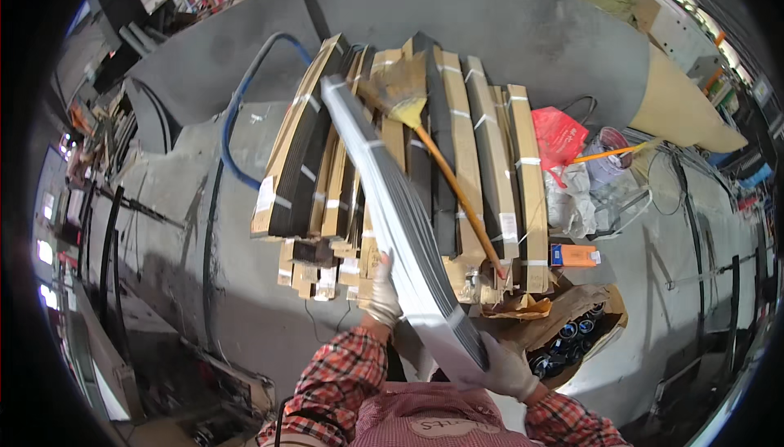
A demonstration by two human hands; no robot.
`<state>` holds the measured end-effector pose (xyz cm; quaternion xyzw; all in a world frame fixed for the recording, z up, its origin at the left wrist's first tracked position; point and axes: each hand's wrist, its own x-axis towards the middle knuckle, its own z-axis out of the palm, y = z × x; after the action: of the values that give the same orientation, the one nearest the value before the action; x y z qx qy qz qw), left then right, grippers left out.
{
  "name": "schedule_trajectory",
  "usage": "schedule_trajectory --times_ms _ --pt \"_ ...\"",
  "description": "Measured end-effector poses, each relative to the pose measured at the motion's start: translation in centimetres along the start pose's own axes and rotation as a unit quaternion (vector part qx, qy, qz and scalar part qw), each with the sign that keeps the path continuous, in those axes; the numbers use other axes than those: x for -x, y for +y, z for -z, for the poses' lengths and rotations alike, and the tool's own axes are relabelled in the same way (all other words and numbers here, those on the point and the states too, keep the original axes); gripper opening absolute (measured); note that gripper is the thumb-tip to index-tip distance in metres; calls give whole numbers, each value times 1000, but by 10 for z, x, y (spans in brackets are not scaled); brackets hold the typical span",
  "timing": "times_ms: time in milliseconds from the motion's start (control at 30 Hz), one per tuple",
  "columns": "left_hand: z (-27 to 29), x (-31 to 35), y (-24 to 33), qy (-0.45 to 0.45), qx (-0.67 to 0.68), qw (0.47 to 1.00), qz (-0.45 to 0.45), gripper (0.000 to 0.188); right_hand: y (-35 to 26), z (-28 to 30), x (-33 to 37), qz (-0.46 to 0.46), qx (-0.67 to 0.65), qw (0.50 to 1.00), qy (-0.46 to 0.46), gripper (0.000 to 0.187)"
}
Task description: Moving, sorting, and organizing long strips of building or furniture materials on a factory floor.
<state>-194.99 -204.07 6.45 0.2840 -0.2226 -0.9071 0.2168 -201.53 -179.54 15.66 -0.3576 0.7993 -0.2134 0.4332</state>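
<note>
Both my hands wear white work gloves. A long bundle of thin strips [384,189], white on its face and dark grey along its side, slants between them, bound with bands. Its far end rises over the stack. My left hand [383,296] grips the bundle's left edge, partly hidden by it. Near the closest end, my right hand [508,371] holds the bundle from the right side. Beyond them lies a stack of long cardboard-edged bundles [532,185], several side by side. A broom [447,173] rests across the stack, its bristles at the far end.
To the stack's right are a red bag [558,136], a white plastic sack [570,202], a bucket [606,161] and an orange-and-blue box [576,256]. An open carton [614,304] of round black parts stands near my right hand. A blue hose [232,132] curves at left.
</note>
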Motion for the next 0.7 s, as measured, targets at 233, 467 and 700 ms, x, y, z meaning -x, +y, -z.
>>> schedule_trajectory --times_ms 233,467,700 --pt "11 -13 36 -2 53 995 -85 79 161 -38 127 -55 84 995 15 82" --pt "-13 52 -39 -85 10 994 70 77 179 -55 75 53 -130 970 201 90" --pt "-37 88 -129 -218 -243 934 141 68 9 70 -29 162 -282 903 279 83"
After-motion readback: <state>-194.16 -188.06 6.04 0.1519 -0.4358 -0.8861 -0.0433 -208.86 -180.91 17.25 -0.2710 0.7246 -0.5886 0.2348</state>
